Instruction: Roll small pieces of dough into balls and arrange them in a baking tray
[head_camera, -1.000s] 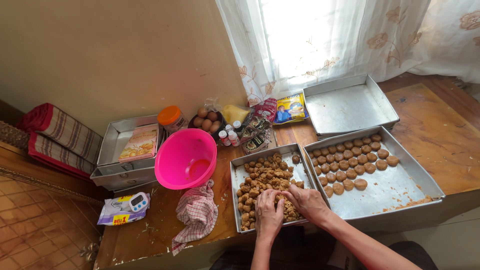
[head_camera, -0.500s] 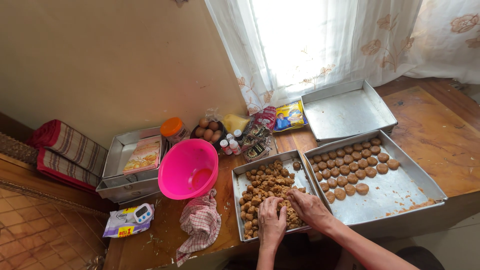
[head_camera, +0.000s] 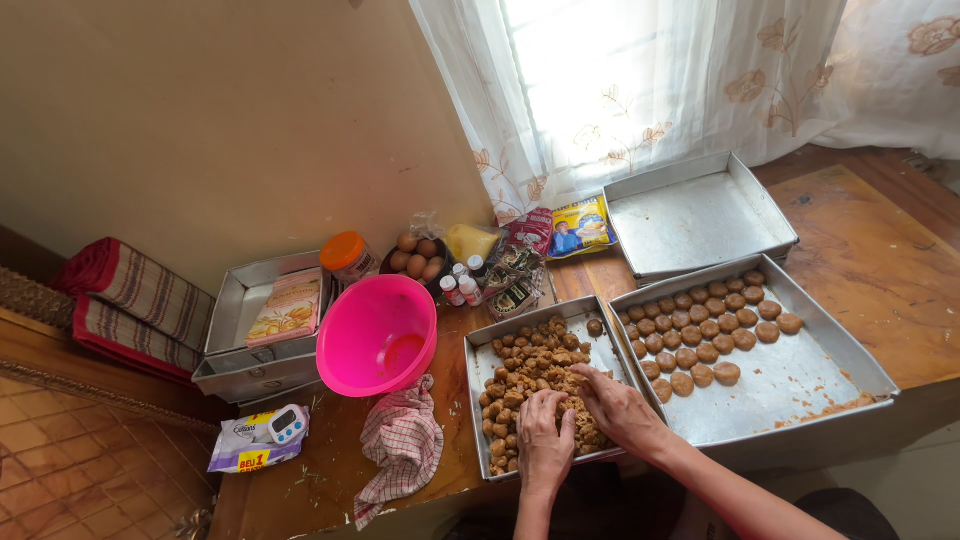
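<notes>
2 hands in the dough tray (head_camera: 478, 352) at lower centre, left hand (head_camera: 545, 443) and right hand (head_camera: 622, 408) both pressed flat, fingers spread over brown dough lumps (head_camera: 530, 362), pink bowl (head_camera: 377, 335) beside.

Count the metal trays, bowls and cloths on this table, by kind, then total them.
Metal trays: 5 – dough-lump tray under both hands, cookie tray, bare tray, two stacked
Pink bowl: 1
Checked cloth: 1
Total: 7
</notes>
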